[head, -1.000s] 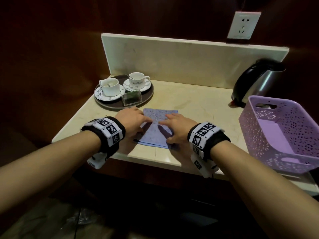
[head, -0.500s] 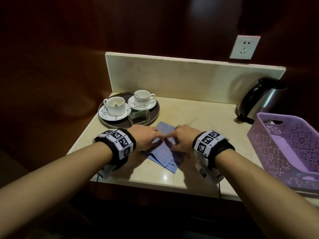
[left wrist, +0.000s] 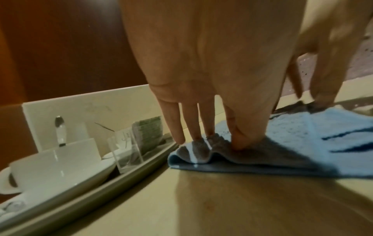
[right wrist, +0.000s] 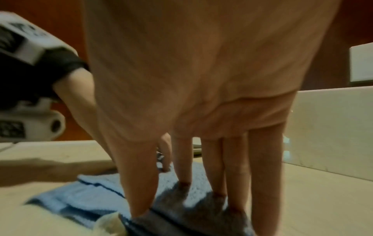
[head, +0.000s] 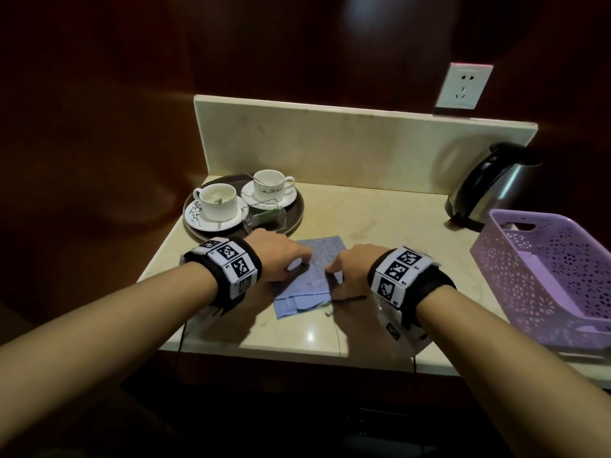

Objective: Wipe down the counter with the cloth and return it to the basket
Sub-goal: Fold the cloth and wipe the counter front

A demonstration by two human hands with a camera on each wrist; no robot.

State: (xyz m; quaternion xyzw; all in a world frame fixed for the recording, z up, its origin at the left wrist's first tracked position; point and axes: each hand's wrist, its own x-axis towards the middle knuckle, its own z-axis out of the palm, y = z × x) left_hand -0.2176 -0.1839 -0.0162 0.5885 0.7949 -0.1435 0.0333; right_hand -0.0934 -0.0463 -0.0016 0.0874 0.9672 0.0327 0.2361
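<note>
A folded blue cloth [head: 317, 269] lies on the beige counter [head: 380, 226], just in front of the tray. My left hand [head: 291, 262] is at the cloth's left edge. In the left wrist view the left hand [left wrist: 232, 143] pinches a bunched fold of the cloth [left wrist: 292, 127] between thumb and forefinger. My right hand [head: 337, 269] rests on the cloth's right side. The right wrist view shows the right hand [right wrist: 191, 204] with straight fingers and thumb pressing down on the cloth [right wrist: 90, 191]. The purple basket [head: 515, 279] stands at the right, apart from both hands.
A round dark tray [head: 297, 213] at the back left carries two white cups on saucers and a clear holder of green packets [head: 266, 219]. A black and steel kettle [head: 489, 190] stands at the back right, behind the basket. A pale backsplash [head: 330, 143] runs along the rear.
The cloth has been folded narrower, with its layered edge now toward me. Both hands have drawn closer together on it and stay on it. The basket has not moved.
</note>
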